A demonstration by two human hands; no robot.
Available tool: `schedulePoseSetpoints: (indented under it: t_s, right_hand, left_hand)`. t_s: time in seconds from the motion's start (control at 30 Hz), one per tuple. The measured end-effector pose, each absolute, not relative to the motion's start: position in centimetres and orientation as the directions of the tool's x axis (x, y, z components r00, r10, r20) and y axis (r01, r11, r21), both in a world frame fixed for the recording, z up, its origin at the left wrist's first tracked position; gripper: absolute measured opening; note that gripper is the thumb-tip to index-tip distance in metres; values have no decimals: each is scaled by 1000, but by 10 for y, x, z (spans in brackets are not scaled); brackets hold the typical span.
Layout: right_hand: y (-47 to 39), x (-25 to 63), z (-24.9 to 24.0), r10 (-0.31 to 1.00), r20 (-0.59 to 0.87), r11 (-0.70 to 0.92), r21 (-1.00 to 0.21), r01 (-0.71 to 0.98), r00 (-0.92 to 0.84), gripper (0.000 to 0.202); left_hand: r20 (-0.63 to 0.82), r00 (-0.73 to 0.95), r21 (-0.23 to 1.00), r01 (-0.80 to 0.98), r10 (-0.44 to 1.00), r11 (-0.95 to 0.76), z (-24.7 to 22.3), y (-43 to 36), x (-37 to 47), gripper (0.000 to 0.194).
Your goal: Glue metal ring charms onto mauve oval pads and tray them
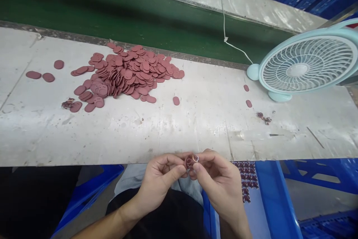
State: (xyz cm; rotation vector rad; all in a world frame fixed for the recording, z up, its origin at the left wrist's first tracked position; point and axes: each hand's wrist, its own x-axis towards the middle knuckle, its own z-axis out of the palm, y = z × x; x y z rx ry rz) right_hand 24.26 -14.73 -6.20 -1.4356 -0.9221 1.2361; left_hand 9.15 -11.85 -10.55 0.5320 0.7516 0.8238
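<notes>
Just beyond the front edge of the white table [125,134], my left hand [162,179] pinches a small dark red piece [188,162] between thumb and fingers. My right hand [218,179] is closed at the piece's right side, its thumb and fingertips on a small light-coloured, ring-like part [195,159] that touches the red piece. Fingertips hide some of both parts. A big heap of flat red oval pieces [134,71] lies on the table's left half, and a single red oval [176,100] lies to its right.
A light blue fan [298,69] stands at the right, its white cable [224,19] running back. Near it lie small dark scraps [263,118], a clear tool with a thin tip [251,135] and a thin stick [315,137]. A blue tray [275,198] sits below the edge, right.
</notes>
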Motion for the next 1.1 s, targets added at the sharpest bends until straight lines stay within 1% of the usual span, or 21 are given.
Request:
schedulePoseSetpoints:
  t_s: [0.1,0.33,0.5,0.73,0.97,1.1]
  right_hand:
    - [-148,243,-62,962,-168,-179,-983,32,216,8]
    - [-151,246,-64,966,-136,-175,-971,166,221,10]
    - [-152,244,-65,957,-170,-195,-977,87,237,6]
    - [-153,239,-68,953,-157,-166,-986,14,258,9]
    - [-155,239,-71,961,-127,-129,-992,-6,247,10]
    - [-154,239,-74,959,-134,-128,-991,-39,249,9]
  left_hand:
    - [-402,455,666,-450,795,594,-104,-119,93,7]
    - [-449,458,650,-422,768,632,-102,-121,94,9]
    - [-433,464,645,-439,772,626,-100,-121,96,10]
    - [-414,450,658,-453,791,602,-97,-120,97,9]
    - [-428,428,721,-369,796,586,-93,-115,94,12]
    - [-425,430,732,-356,797,581,-93,-112,94,11]
